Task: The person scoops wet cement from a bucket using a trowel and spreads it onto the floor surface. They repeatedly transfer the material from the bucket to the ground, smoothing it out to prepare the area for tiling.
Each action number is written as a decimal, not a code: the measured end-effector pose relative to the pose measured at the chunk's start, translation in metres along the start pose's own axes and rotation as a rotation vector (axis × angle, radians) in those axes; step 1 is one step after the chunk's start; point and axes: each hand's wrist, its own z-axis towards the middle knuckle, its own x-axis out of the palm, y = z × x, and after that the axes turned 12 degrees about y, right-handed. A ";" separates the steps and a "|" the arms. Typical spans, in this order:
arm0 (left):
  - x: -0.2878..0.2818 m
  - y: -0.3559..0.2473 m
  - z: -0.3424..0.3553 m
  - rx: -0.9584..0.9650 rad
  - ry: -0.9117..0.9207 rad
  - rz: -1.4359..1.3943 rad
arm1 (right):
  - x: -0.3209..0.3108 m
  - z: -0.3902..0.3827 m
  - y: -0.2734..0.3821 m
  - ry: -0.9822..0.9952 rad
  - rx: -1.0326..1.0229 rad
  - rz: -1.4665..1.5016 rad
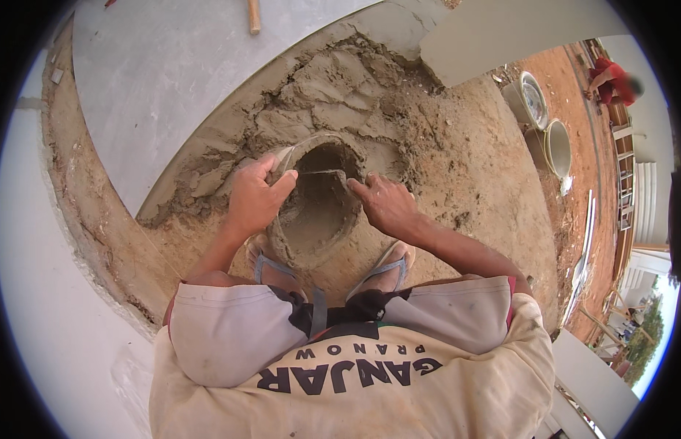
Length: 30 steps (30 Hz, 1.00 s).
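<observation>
A mortar-caked bucket [283,238] stands between my feet, its mouth toward me and wet grey mortar coating the inside. Across its opening runs a thin cord or wire [322,173], bent near its right end. At the bucket's left rim, my left hand [256,196] pinches one end between thumb and fingers. My right hand [388,205] is closed at the right rim, with thumb and finger on the other end. Another thin strand curves over the far rim from beside my left hand. Whether it is the bucket's handle I cannot tell.
Wet mortar [318,95] is heaped beyond the bucket, beside a large grey slab [157,80] with a wooden handle [254,16] on it. Two pails [558,148] stand at right on reddish soil. A person in red [611,80] crouches farther off. A pale wall lies left.
</observation>
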 end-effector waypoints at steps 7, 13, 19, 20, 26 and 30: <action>-0.005 0.007 -0.003 -0.002 -0.023 0.052 | 0.006 -0.014 0.002 0.045 -0.143 -0.181; 0.010 -0.001 -0.002 0.096 -0.042 0.015 | -0.009 -0.001 0.011 0.086 0.036 -0.232; 0.013 -0.004 -0.002 0.117 0.018 0.132 | -0.012 -0.001 0.007 0.298 -0.170 0.005; 0.013 -0.005 -0.002 0.128 0.012 0.145 | -0.014 0.002 0.004 0.347 -0.178 0.062; 0.010 0.000 -0.003 0.078 -0.006 0.078 | 0.012 -0.003 -0.014 0.483 -0.142 0.564; 0.003 -0.003 -0.005 0.016 -0.043 -0.146 | 0.026 -0.014 -0.026 0.701 -0.017 0.927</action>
